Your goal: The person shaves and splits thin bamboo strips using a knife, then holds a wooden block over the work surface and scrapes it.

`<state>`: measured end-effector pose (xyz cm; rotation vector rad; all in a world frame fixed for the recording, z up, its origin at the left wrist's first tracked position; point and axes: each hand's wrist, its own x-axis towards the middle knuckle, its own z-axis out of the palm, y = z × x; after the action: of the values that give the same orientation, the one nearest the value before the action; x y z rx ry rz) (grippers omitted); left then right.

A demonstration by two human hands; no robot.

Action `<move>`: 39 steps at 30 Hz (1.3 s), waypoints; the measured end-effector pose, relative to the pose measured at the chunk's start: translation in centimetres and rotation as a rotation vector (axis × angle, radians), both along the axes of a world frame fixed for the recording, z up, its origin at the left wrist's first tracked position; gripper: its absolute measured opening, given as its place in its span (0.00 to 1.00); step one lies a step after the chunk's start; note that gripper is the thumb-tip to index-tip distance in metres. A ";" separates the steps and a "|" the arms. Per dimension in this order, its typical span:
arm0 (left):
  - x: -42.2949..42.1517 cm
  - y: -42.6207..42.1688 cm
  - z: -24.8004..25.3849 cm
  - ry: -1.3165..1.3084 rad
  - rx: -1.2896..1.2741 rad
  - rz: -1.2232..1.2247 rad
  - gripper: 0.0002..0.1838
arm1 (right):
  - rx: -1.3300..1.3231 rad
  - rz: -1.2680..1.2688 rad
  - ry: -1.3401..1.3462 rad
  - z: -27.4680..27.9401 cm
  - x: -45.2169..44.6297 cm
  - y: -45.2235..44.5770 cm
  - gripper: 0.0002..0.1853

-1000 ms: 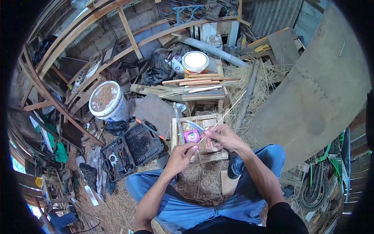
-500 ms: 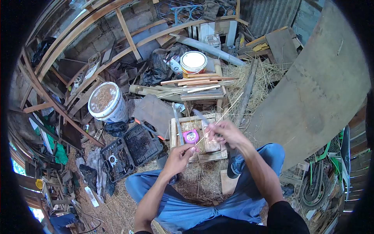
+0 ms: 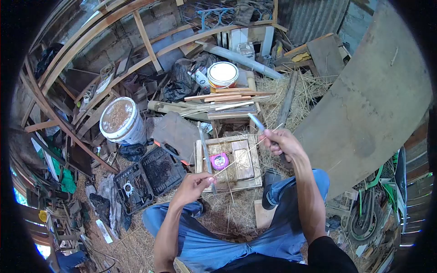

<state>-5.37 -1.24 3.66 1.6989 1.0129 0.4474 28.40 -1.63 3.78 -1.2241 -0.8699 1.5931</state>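
Straw and shavings are littering the workshop floor. Above a wooden frame, the left hand's grip is pinching one end of a thin strip; the right hand's is closing around a knife near the other.

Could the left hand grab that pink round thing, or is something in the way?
Probably yes. The pink tape measure lies uncovered, just beyond the left hand. But those fingers are pinching a thin strip, so they would likely need to let go first.
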 end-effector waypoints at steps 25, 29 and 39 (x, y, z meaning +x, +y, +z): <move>3.4 -0.8 -2.2 -0.308 -0.403 -0.042 0.14 | 0.128 0.122 -0.044 -2.0 -7.4 -0.9 0.16; 3.2 -0.8 -2.3 -0.286 -0.369 -0.047 0.14 | 0.160 0.154 -0.030 -2.1 -6.1 -0.6 0.17; 0.2 -0.2 -2.1 -0.254 -0.391 -0.055 0.12 | 0.177 -0.275 0.082 0.5 -0.1 -0.2 0.18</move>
<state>-5.13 -1.47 1.52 1.2806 0.8054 0.3880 28.29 -1.79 4.33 -1.0933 -0.7388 1.3087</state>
